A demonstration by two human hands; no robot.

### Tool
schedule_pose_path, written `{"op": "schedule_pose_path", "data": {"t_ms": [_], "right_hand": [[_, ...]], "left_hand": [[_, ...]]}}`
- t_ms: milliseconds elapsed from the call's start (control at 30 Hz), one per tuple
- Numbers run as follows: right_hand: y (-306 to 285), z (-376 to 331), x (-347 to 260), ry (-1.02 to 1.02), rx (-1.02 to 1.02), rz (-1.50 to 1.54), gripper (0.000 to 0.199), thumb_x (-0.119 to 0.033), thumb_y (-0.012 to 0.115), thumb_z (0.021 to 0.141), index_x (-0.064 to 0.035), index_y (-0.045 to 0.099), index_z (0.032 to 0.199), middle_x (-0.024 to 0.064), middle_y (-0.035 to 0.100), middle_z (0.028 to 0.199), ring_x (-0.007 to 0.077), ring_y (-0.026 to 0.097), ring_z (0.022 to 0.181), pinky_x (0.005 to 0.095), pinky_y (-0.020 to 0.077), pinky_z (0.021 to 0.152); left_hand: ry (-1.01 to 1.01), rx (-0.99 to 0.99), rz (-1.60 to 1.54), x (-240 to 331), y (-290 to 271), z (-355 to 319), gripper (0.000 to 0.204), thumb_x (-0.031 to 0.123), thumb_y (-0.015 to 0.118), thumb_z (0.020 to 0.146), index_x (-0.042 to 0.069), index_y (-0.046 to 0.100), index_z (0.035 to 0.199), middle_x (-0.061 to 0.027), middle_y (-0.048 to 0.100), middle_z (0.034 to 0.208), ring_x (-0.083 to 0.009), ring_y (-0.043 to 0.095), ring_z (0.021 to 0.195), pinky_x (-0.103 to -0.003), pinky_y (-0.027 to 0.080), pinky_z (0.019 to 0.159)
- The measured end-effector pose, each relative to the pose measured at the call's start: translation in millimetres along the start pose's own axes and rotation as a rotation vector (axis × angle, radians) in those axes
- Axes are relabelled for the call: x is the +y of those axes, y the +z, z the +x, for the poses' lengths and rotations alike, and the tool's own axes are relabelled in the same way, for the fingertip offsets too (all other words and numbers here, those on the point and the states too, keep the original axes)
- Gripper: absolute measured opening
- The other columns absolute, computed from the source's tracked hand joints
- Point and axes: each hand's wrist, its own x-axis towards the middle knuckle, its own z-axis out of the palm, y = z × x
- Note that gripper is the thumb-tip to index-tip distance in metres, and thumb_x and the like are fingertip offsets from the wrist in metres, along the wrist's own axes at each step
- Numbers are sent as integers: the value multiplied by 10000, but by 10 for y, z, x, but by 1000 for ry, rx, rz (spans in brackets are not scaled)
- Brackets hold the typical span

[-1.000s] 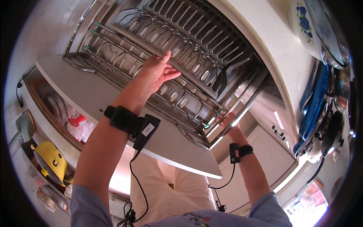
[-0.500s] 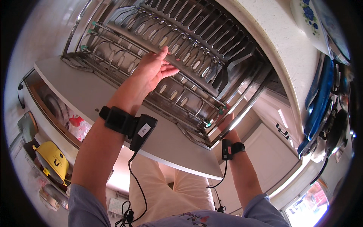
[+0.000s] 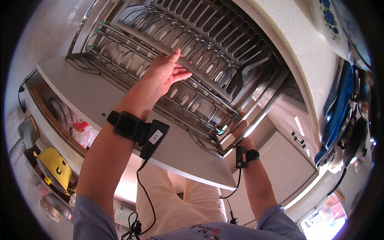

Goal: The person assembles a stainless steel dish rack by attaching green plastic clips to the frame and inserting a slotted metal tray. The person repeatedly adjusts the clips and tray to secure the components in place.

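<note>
A grey metal dish rack (image 3: 206,81) with rows of slots and upright wire loops lies tilted inside a chrome pull-out drawer basket (image 3: 251,129). My left hand (image 3: 163,72) grips the near edge of the rack around its middle, thumb over the top and fingers underneath. At the basket's right side is my right hand (image 3: 241,121), beside the rails near a green end cap. Rails and shadow cover most of its fingers, so their grip is hidden. A pale grey drawer front (image 3: 100,98) stands between the basket and my body.
Overhead right runs a pale countertop (image 3: 286,32) holding flower-patterned bowls (image 3: 334,30). Blue-handled utensils and pans (image 3: 340,104) crowd the right edge. White cabinet doors (image 3: 280,160) stand below. At left are an open drawer with plastic bags (image 3: 86,136) and a yellow container (image 3: 55,170).
The rack and my left hand have shifted very slightly to the right, and my left forearm has moved a little the same way. My right hand stays at the basket's side.
</note>
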Motion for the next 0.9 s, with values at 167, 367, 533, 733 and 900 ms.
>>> {"op": "schedule_pose_path", "data": {"t_ms": [167, 367, 533, 733, 900], "right_hand": [[33, -42, 3, -4, 34, 14, 90, -117, 578, 793, -83, 494, 792, 20, 545, 713, 145, 544, 656, 250, 463, 631], [-62, -79, 37, -12, -21, -139, 135, -226, 586, 832, -120, 505, 810, -12, 527, 707, 134, 525, 646, 228, 448, 621], [-195, -95, 99, -187, -124, -541, 186, -313, 528, 899, -127, 518, 895, -26, 527, 772, 110, 511, 717, 230, 433, 649], [-38, -253, 139, -70, -52, -227, 229, -328, 564, 882, -114, 521, 952, -19, 542, 820, 121, 528, 754, 255, 450, 703], [-40, -250, 196, -96, -72, -160, 240, -336, 570, 876, -113, 527, 954, -5, 570, 864, 140, 555, 791, 277, 468, 723]], "left_hand": [[-13, 3, -37, 4, -10, -8, 289, 286, 529, 898, 21, 459, 989, -188, 557, 1007, -272, 560, 898, -442, 492, 879], [-13, 12, -31, -5, -43, 1, 292, 291, 534, 895, 25, 460, 988, -179, 561, 990, -261, 559, 889, -434, 499, 868], [-4, -16, -44, -23, -34, 10, 305, 296, 547, 887, 22, 458, 985, -170, 561, 982, -254, 559, 892, -427, 504, 858], [7, 48, 181, -11, -77, -43, 437, 326, 694, 781, -8, 467, 946, -100, 533, 926, -233, 550, 907, -364, 489, 875], [6, -32, 675, 44, -100, -39, 408, 298, 728, 744, 30, 576, 1012, -89, 592, 1004, -182, 568, 938, -305, 436, 838]]}}
